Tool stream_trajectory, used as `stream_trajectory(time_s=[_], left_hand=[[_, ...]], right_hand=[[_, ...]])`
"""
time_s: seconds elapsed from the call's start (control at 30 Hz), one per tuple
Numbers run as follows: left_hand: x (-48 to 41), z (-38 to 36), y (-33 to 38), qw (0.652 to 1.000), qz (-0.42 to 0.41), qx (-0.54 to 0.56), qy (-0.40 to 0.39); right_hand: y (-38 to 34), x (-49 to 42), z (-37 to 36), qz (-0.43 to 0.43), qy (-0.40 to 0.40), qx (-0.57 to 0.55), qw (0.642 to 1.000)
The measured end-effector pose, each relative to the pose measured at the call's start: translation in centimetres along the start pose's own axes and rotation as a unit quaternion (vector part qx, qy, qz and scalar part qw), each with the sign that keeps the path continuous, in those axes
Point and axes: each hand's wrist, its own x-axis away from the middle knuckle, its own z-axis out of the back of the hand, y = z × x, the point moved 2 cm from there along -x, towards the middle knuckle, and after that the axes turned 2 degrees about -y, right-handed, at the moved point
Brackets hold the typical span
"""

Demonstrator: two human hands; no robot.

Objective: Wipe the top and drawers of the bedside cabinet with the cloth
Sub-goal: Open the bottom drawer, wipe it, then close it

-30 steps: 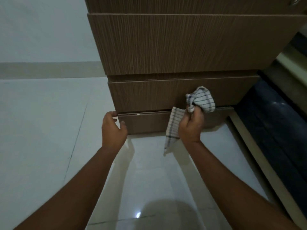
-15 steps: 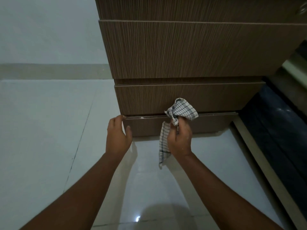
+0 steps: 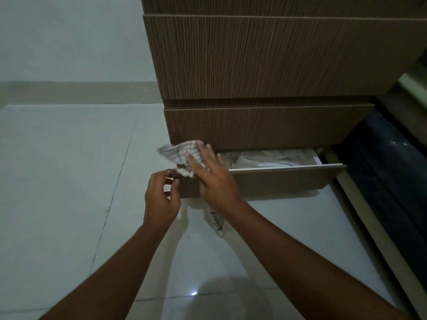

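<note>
Head view. The bedside cabinet (image 3: 265, 65) is seen from above and in front, standing on a pale tiled floor (image 3: 69, 181). Its bottom drawer (image 3: 277, 181) is found pulled out. The drawer above it (image 3: 265, 125) is closed.

The right hand (image 3: 212, 174) is laid flat on the checked cloth (image 3: 182, 153). Its fingers (image 3: 203, 151) are held straight and slightly apart, and nothing is clamped by them. The cloth is pressed beneath the fingers and palm onto the left end of the bottom drawer's top edge. A bunched part protrudes to the left of the fingertips, and a loose tail is seen hanging below the wrist.

The left hand (image 3: 161, 199) is placed just left of the right-hand fingers, at the left corner of the drawer front. Its fingers (image 3: 169, 173) are curled, with the tips at that corner and near the cloth's lower edge. Whether the corner is actually gripped cannot be determined.

To the right of the right-hand fingers, crumpled white material (image 3: 265, 159) is observed inside the drawer. Further right, a dark glossy surface (image 3: 392, 169) is noted beside the cabinet.
</note>
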Motion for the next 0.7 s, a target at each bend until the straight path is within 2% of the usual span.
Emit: stream_trajectory(time_s=[0.1, 0.17, 0.4, 0.7], left_hand=[[-0.4, 0.4, -0.4, 1.000, -0.008, -0.019, -0.011], [-0.4, 0.5, -0.4, 0.999, -0.020, -0.026, -0.009], [-0.7, 0.5, -0.4, 0.998, -0.048, -0.028, -0.009], [-0.4, -1.4, 0.9, 0.994, -0.108, -0.034, -0.012]], right_hand=[[-1.0, 0.1, -1.8, -0.007, -0.069, 0.095, 0.993], [-1.5, 0.4, -2.2, -0.020, -0.070, 0.121, 0.990], [-1.4, 0.5, -3.2, -0.040, -0.020, 0.137, 0.990], [4.6, 3.1, 0.3, -0.039, 0.078, 0.142, 0.986]])
